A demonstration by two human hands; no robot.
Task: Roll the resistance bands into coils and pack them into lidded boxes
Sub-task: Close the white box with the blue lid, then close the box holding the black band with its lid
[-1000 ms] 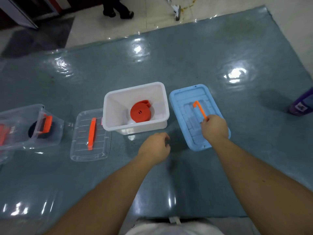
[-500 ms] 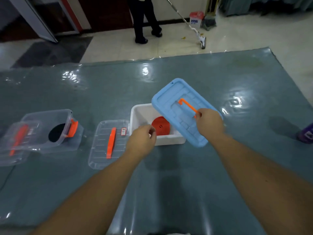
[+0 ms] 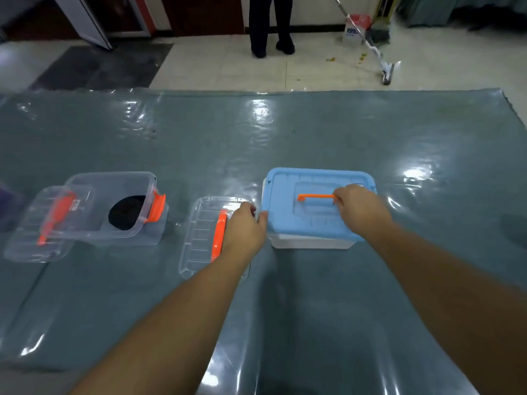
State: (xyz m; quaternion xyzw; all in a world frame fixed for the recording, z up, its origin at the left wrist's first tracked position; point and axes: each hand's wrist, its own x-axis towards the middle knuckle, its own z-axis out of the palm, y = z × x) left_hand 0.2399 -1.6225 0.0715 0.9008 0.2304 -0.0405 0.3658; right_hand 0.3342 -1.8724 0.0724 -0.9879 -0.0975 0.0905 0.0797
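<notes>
A blue lid [image 3: 288,212] with an orange handle [image 3: 315,197] lies flat on top of the white box [image 3: 310,243], hiding the box's inside. My right hand [image 3: 360,208] grips the right end of that handle. At the lid's left edge, my left hand [image 3: 246,226] has its fingers curled, the fingertips touching the rim. A clear box [image 3: 114,206] at the left holds a black coiled band [image 3: 127,212]. A clear lid [image 3: 37,226] leans against its left side.
Another clear lid [image 3: 199,240] with an orange handle lies flat under my left wrist. All of it rests on a glossy grey-green mat [image 3: 285,138]. Beyond the mat a person's legs [image 3: 271,24] stand by a mop [image 3: 376,55]. A purple thing [image 3: 7,201] shows at the far left.
My right hand lifted the blue lid from the mat and set it down on the white box, covering the orange band. My left hand moved to the lid's left edge.
</notes>
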